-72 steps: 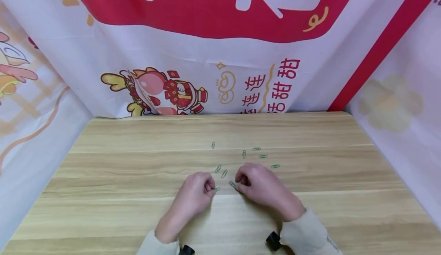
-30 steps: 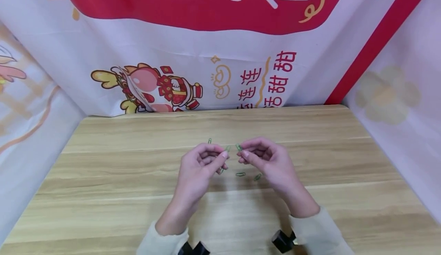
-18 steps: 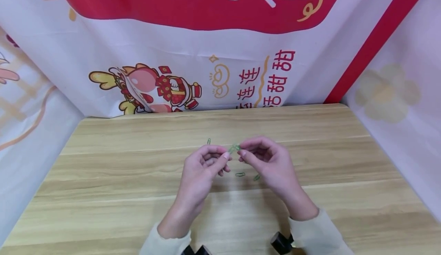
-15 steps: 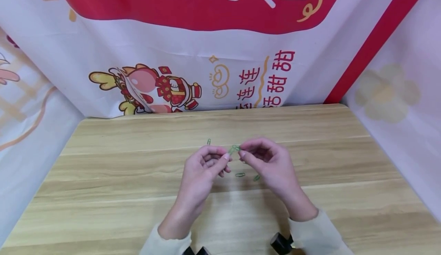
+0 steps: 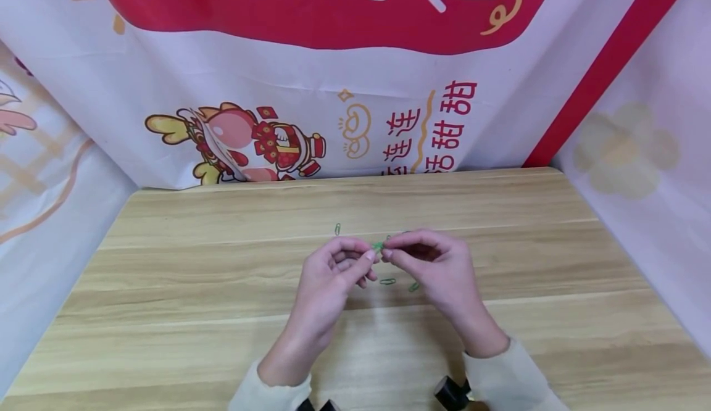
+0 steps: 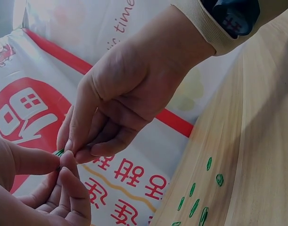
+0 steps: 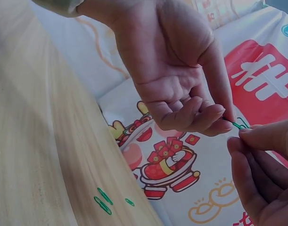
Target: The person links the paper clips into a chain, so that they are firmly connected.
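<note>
In the head view, my left hand (image 5: 333,281) and right hand (image 5: 439,269) meet above the wooden table. Thumb and forefinger of each pinch a green paper clip, and the two paper clips (image 5: 378,247) touch between the fingertips. Whether they are linked I cannot tell. The right wrist view shows a thin green wire loop of a paper clip (image 7: 240,124) jutting from the pinch. Fingertips cover most of the clips in the left wrist view. Below the hands lie more green paper clips, one loose clip (image 5: 387,281) between them and another (image 5: 413,287) by the right hand.
A further paper clip (image 5: 337,229) lies beyond the left hand. Several loose clips (image 6: 194,207) show on the wooden table (image 5: 194,275) in the left wrist view. A printed white and red cloth (image 5: 311,71) hangs behind the table and along its sides.
Both hands rose from the table with a paper clip each and came together. Since half a second ago, the fingertips have drawn closer and dropped slightly, and less of the clips shows.
</note>
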Tool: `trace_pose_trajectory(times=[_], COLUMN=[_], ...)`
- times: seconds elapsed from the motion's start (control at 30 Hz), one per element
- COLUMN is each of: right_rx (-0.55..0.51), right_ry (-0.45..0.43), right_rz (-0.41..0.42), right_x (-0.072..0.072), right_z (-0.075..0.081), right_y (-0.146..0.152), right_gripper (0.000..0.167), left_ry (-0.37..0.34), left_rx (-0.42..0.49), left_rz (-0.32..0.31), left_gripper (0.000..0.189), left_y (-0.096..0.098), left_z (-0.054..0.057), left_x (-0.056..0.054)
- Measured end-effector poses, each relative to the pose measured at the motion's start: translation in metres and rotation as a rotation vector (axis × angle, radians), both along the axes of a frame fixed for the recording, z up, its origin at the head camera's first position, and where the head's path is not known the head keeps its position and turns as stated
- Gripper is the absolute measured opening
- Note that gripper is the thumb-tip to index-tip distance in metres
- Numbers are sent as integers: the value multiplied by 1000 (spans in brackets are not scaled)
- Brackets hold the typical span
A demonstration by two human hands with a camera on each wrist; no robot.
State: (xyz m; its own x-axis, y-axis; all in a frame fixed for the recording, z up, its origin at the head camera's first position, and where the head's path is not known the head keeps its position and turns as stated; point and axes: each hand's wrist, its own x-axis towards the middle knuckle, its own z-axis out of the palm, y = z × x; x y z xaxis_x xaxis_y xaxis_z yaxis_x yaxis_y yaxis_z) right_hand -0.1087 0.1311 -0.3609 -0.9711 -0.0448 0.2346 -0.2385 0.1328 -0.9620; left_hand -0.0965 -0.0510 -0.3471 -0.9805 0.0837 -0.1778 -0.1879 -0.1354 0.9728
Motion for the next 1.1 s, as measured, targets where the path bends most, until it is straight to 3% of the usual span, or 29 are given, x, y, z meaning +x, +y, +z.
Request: trace_pose_trajectory(times=[0.17, 0.4, 0.63, 0.97, 1.1], right_rx=[-13, -117, -134, -254, -322], right_ry=[-78, -156, -230, -248, -208], right_rz=[30, 112, 114, 122, 104], right_x=[-1, -4, -5, -8, -8], right_z=[0, 0, 3, 0, -2], right_y=[4, 8, 9, 10, 8], right_gripper=[16, 21, 32, 19, 25], left_ry=[5, 15, 18, 4, -8], left_rx=[-3, -14, -36, -21, 37], left_rz=[-7, -17, -47, -58, -63], left_gripper=[18, 17, 15, 16, 18], left_y=[-1, -3, -4, -4, -4], left_z=[0, 0, 1, 2, 3], left_x=[1, 2, 2, 4, 4])
